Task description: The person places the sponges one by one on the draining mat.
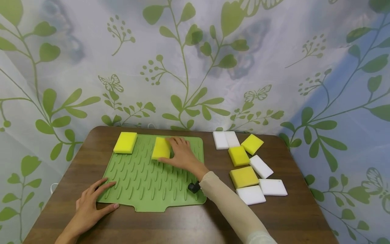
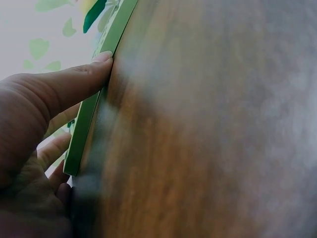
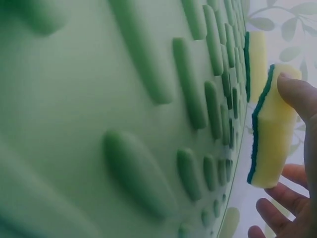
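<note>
A yellow sponge (image 1: 160, 148) with a dark green scouring layer (image 3: 257, 129) is pinched in my right hand (image 1: 182, 156), thumb at one end and fingers at the other. It is over the ridged green mat (image 1: 146, 176), and in the right wrist view its green side faces the mat. Another yellow sponge (image 1: 125, 142) lies at the mat's far left corner. My left hand (image 1: 88, 207) rests at the mat's near left corner with its fingers spread. In the left wrist view its thumb (image 2: 81, 84) touches the mat's edge.
On the right of the wooden table (image 1: 122, 227) lie several sponges: yellow ones (image 1: 243, 177) and white ones (image 1: 272, 187), some touching. A leaf-patterned curtain (image 1: 198, 67) hangs behind the table. Beside my right wrist is a small black object (image 1: 193, 187).
</note>
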Motion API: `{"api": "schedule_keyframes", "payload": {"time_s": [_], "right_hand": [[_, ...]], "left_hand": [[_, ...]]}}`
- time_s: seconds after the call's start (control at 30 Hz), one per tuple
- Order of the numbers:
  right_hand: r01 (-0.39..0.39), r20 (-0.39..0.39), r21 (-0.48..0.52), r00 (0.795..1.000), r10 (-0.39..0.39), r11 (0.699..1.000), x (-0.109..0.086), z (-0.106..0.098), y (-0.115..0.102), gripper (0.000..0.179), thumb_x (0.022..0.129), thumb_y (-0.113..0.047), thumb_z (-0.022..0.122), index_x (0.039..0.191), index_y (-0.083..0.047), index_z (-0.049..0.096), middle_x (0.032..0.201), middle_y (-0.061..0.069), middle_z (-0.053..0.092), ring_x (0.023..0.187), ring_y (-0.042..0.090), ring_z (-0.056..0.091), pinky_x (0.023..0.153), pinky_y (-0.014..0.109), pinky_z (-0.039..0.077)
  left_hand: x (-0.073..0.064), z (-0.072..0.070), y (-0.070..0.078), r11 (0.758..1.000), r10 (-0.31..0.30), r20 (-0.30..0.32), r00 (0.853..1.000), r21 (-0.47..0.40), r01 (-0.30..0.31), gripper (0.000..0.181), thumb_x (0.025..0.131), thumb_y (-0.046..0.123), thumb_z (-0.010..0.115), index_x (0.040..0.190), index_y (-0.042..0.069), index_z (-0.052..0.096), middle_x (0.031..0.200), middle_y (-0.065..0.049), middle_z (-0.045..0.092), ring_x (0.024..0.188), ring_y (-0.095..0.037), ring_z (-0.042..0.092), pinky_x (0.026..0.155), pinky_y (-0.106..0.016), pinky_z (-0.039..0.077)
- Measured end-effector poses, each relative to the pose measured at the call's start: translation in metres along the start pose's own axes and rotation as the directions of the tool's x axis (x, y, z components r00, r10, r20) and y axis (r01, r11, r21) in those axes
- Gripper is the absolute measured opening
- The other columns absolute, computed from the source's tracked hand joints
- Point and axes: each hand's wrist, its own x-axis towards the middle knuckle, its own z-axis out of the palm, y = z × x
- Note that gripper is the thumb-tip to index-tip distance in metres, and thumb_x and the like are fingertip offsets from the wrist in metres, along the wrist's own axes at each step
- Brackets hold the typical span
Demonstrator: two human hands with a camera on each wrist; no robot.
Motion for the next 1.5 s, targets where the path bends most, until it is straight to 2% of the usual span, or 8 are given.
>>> {"api": "schedule_keyframes", "payload": {"time_s": [0.37, 0.73, 1.17, 1.5], "right_hand": [[0.017, -0.017, -0.018, 1.000, -0.018, 1.000, 0.015, 0.001, -0.019, 0.094, 0.092, -0.079, 0.066, 0.164, -0.025, 0.040, 0.161, 0.003, 0.048, 0.152, 0.028, 0.044, 0.123, 0.054, 0.037], [-0.003, -0.007, -0.006, 1.000, 0.003, 1.000, 0.023, 0.008, -0.029, 0.095, 0.092, -0.076, 0.070, 0.165, -0.025, 0.039, 0.162, 0.003, 0.046, 0.153, 0.027, 0.043, 0.127, 0.053, 0.035], [0.024, 0.012, -0.043, 1.000, -0.024, 0.999, 0.038, 0.018, -0.040, 0.095, 0.092, -0.077, 0.068, 0.165, -0.024, 0.038, 0.162, 0.002, 0.045, 0.152, 0.024, 0.044, 0.126, 0.049, 0.037], [0.011, 0.027, 0.022, 1.000, -0.012, 1.000, 0.047, 0.020, -0.043, 0.095, 0.092, -0.074, 0.070, 0.166, -0.025, 0.037, 0.165, 0.003, 0.044, 0.153, 0.027, 0.043, 0.127, 0.052, 0.037]], "left_hand": [[0.000, -0.002, 0.000, 1.000, -0.001, -0.004, 1.000, 0.002, 0.001, 0.078, 0.081, 0.028, 0.095, 0.151, 0.021, 0.061, 0.165, -0.025, 0.039, 0.138, -0.068, 0.029, 0.092, -0.079, 0.020], [0.002, 0.003, -0.001, 1.000, 0.008, 0.000, 1.000, -0.004, -0.008, 0.077, 0.082, 0.028, 0.095, 0.151, 0.021, 0.061, 0.165, -0.026, 0.039, 0.138, -0.068, 0.029, 0.092, -0.078, 0.021], [0.000, 0.000, -0.001, 1.000, 0.002, 0.003, 1.000, 0.001, -0.002, 0.077, 0.082, 0.029, 0.095, 0.151, 0.022, 0.061, 0.165, -0.025, 0.040, 0.138, -0.068, 0.030, 0.092, -0.080, 0.020], [-0.001, -0.001, 0.000, 1.000, 0.008, -0.005, 1.000, 0.001, -0.008, 0.078, 0.082, 0.027, 0.095, 0.151, 0.020, 0.061, 0.164, -0.026, 0.040, 0.137, -0.068, 0.029, 0.091, -0.080, 0.020]]}}
